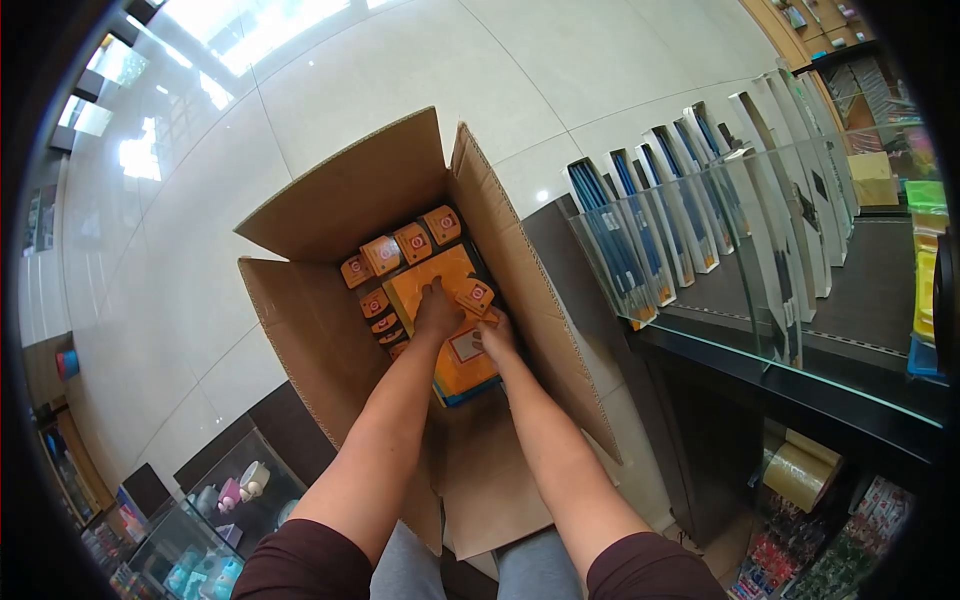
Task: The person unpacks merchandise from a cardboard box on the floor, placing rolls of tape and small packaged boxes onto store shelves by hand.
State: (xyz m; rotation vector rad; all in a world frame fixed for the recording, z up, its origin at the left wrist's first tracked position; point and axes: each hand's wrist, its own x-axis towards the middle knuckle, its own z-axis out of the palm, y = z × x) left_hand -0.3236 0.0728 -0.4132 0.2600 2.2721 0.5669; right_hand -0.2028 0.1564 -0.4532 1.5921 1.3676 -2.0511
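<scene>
An open cardboard box stands in front of me, its flaps raised. Inside lie orange flat packs, and small orange packets line its far and left sides. My right hand has its fingers closed around the lower edge of a small orange packet above the flat packs. My left hand is just left of that packet, over the flat packs, its fingers partly spread; nothing shows in it.
To the right, a glass-edged shelf holds upright narrow boxes with blue contents. Rolls of tape sit below it. A glass case with small items is at the lower left. Tiled floor lies beyond the box.
</scene>
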